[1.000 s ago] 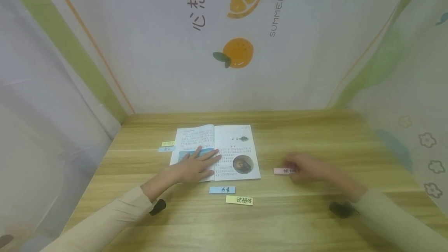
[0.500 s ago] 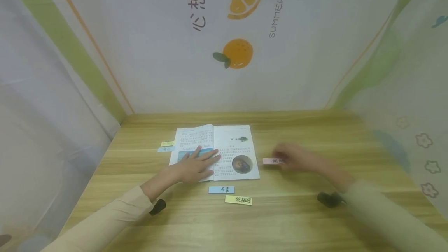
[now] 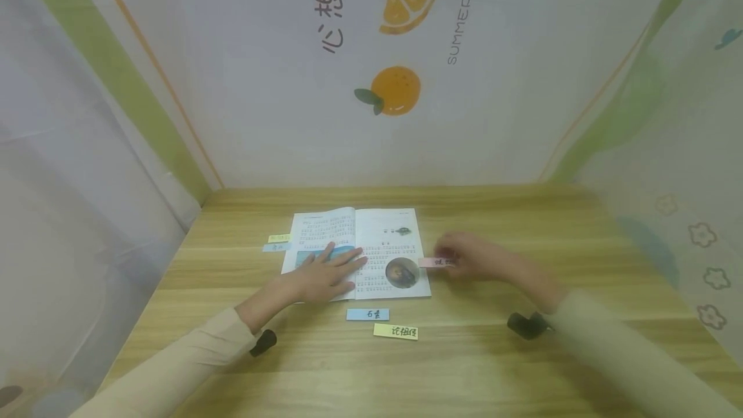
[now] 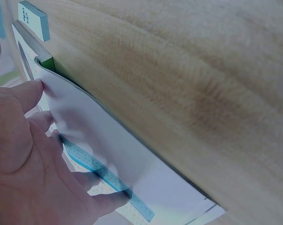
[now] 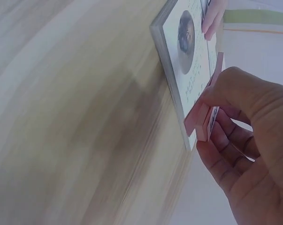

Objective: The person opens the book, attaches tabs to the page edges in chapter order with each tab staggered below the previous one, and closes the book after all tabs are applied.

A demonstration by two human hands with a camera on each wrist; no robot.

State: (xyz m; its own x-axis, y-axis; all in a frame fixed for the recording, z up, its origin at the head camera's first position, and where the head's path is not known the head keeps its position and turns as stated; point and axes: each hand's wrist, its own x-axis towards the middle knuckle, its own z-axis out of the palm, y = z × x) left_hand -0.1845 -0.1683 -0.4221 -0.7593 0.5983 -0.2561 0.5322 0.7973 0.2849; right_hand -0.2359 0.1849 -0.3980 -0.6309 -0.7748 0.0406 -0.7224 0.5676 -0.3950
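Note:
An open book (image 3: 389, 224) lies on the table, printed text and a round picture on its right page. My left hand (image 3: 322, 279) rests on the left page and the fold with fingers spread; in the left wrist view its fingers (image 4: 113, 200) touch the paper. Just off the book's right edge, my right hand (image 3: 476, 258) pinches a pink sticky-note pad (image 5: 203, 125) with handwriting on it. A pink strip (image 5: 193, 118) sticks out from between thumb and fingers beside the pad. Part of the pad is hidden behind the fingers.
A blue sticky-note pad (image 3: 368, 315) and a yellow one (image 3: 396, 332) lie in front of the book. Yellow (image 3: 278, 238) and blue (image 3: 276, 247) tabs jut from its left edge. A printed curtain (image 3: 261, 82) hangs behind the wooden table (image 3: 348, 379).
My right hand has moved left and slightly away from me with the pink sticky-note pad, up to the book's right edge. The left hand has stayed on the book.

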